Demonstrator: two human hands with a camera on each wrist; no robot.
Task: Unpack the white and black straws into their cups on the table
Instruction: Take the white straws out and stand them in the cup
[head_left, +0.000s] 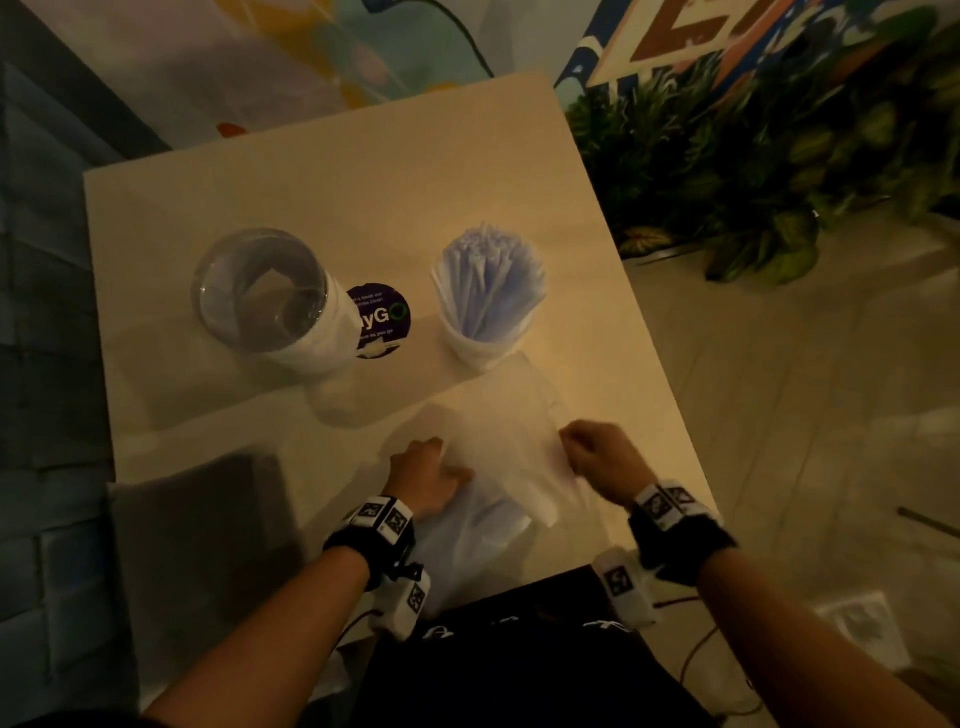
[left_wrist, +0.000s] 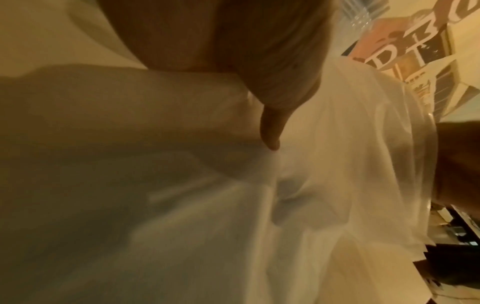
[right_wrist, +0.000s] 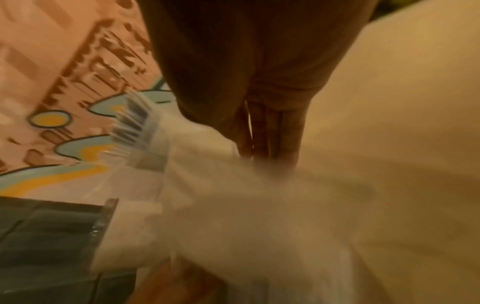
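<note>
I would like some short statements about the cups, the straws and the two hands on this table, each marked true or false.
1. The cup on the right holds white straws. True.
2. The clear plastic cup on the left is full of black straws. False: no straws show in it.
3. Both hands grip a thin translucent plastic bag. True: left hand, right hand.
4. The round purple sticker lies on the floor. False: it lies on the table, between the cups.

A thin, filmy clear plastic bag (head_left: 498, 441) lies on the smooth matt table (head_left: 363, 182) — beside it a glossy clear cup (head_left: 260, 291).
</note>
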